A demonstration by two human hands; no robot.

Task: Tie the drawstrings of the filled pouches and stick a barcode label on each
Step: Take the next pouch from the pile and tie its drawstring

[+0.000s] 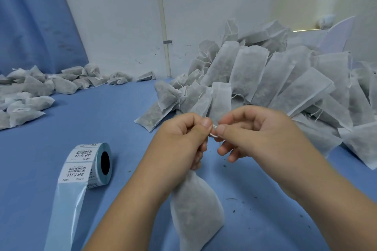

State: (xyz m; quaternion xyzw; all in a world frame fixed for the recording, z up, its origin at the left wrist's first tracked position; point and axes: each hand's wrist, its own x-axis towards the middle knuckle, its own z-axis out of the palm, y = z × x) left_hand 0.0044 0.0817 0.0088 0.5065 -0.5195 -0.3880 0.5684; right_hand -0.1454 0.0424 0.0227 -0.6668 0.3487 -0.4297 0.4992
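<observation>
A flat surface covered in blue cloth was occupied at the near left by a roll of white barcode labels on pale blue backing paper, stood on its rim with a bare strip trailed toward the near edge. A tall heap of filled white non-woven pouches was piled at the right. A lower spread of gathered pouches was laid at the far left, and dark crumbs were scattered at the near right.

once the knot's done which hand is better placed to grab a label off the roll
Probably the left hand: the label roll lies left of the pouch, with nothing between. The right hand, pinching the drawstring, would have to cross over the pouch.
</observation>
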